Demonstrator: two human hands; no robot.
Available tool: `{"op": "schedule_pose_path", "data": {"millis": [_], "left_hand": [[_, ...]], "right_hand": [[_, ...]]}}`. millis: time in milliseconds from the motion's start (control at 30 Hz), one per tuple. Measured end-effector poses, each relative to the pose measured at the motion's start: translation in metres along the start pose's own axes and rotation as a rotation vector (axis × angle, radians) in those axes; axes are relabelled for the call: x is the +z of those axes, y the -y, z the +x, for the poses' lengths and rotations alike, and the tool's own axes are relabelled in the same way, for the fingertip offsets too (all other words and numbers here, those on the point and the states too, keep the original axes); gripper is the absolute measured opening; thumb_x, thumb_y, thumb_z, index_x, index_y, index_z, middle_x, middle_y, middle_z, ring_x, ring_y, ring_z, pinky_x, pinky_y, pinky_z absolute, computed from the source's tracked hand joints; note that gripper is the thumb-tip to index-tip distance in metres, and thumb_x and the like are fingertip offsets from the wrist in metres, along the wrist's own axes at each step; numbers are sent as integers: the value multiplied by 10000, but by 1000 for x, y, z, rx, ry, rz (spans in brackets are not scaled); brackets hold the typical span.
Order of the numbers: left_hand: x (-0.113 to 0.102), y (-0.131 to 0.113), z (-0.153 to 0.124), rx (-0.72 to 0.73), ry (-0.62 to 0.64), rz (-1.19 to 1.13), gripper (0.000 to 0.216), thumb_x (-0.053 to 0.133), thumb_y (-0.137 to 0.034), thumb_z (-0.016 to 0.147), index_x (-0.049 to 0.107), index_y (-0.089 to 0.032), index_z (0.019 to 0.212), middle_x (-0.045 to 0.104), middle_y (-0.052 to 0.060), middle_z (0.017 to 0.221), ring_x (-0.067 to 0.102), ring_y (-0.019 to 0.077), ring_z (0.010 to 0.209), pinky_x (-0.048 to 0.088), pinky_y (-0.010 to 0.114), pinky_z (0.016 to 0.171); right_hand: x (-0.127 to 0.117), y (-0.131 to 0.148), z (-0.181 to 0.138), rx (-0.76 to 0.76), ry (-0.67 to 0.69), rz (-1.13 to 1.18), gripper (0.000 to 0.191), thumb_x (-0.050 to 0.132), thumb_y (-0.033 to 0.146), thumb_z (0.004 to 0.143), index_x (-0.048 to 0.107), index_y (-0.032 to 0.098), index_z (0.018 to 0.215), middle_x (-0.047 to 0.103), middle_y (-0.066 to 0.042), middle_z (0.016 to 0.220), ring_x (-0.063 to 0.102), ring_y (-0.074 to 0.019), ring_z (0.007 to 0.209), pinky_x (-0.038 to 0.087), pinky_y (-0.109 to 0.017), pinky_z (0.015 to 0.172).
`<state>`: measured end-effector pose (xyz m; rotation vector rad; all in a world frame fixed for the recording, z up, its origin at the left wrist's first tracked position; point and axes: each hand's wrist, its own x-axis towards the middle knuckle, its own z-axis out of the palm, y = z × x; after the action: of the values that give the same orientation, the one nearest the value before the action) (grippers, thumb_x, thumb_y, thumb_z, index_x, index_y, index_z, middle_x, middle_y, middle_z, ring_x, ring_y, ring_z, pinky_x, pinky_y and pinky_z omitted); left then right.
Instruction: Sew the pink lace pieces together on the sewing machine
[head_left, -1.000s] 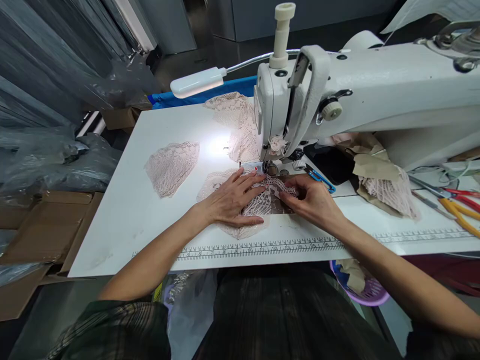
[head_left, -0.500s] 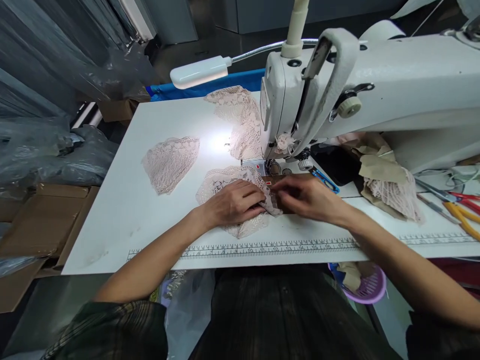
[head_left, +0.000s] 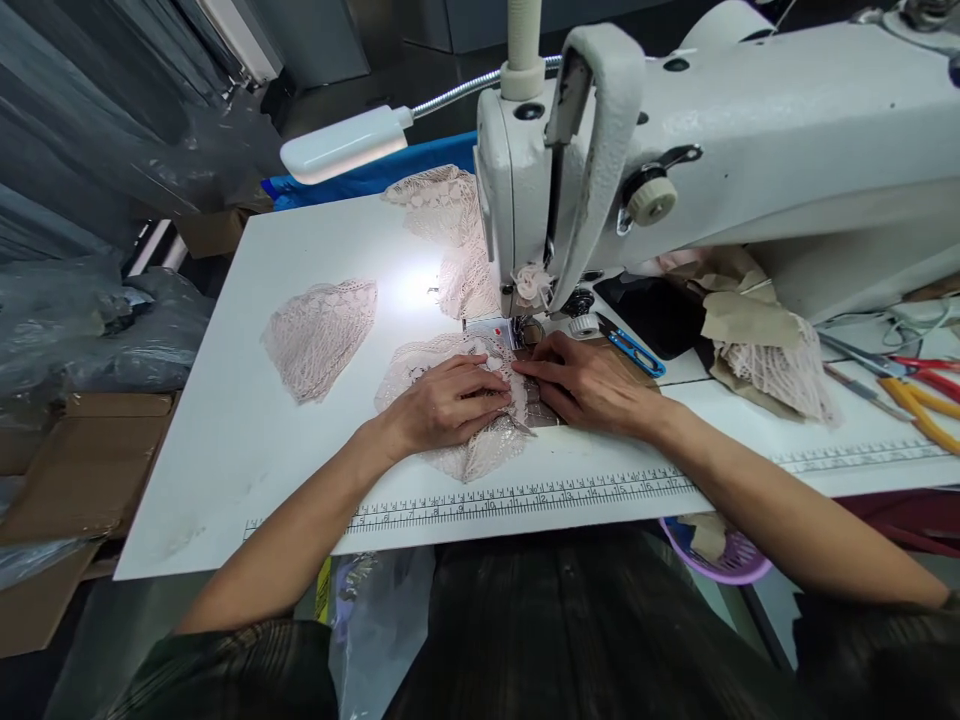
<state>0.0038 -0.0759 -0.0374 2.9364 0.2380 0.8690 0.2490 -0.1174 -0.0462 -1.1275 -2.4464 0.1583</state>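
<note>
A pale pink lace piece (head_left: 487, 455) lies on the sewing machine table, just in front of the presser foot (head_left: 517, 332). My left hand (head_left: 450, 405) rests palm down on it, fingers stretched out over the lace. On the other side, my right hand (head_left: 592, 385) has thumb and forefinger pinched at the lace's right edge, close beside the foot. The right hand's other fingers curl over a brown plate on the table. Part of the lace is hidden under both hands. The sewing machine (head_left: 720, 150) stands right behind them.
Another lace piece (head_left: 322, 335) lies to the left, and more lace (head_left: 461, 240) sits behind the needle area. Blue thread snips (head_left: 634, 350), a dark phone-like slab (head_left: 652, 312), fabric scraps (head_left: 750, 330) and orange-handled scissors (head_left: 919, 405) are on the right. A lamp (head_left: 345, 145) shines from above.
My right hand has moved left to the lace edge and pinches it beside the foot. The left hand stays on the lace. The whole view has shifted slightly.
</note>
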Motion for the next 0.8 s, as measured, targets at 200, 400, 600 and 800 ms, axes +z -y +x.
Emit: {"op": "schedule_pose_path", "data": {"millis": [200,400,600,800], "left_hand": [[-1,-5,5,16,-9,13,74,632,-142,860,669,-173,916,748,37,945,712,140,889,563,389,971],[-1,-5,6,51,-37,22,105,630,-124,859,663,-137,959,748,74,973,713,157,935,563,401,982],[1,-4,6,47,-35,10,93,628,-108,857,671,-141,933,751,60,942,718,152,913,560,407,991],[3,-6,5,0,8,9,65,624,-146,852,682,-167,874,751,35,921,716,154,911,564,406,972]], "right_hand": [[1,0,0,31,1,8,366,446,207,945,626,172,1262,598,-137,1122,590,-233,936,517,-343,736],[0,-3,-2,57,-16,94,374,433,210,955,616,156,1277,607,-130,1142,602,-231,942,523,-368,799],[-1,-8,-4,58,0,167,397,475,203,940,591,211,1319,598,-110,1148,609,-214,934,528,-369,828],[-1,0,-1,22,23,59,360,438,185,942,640,153,1238,582,-157,1095,581,-249,940,543,-407,790]]}}
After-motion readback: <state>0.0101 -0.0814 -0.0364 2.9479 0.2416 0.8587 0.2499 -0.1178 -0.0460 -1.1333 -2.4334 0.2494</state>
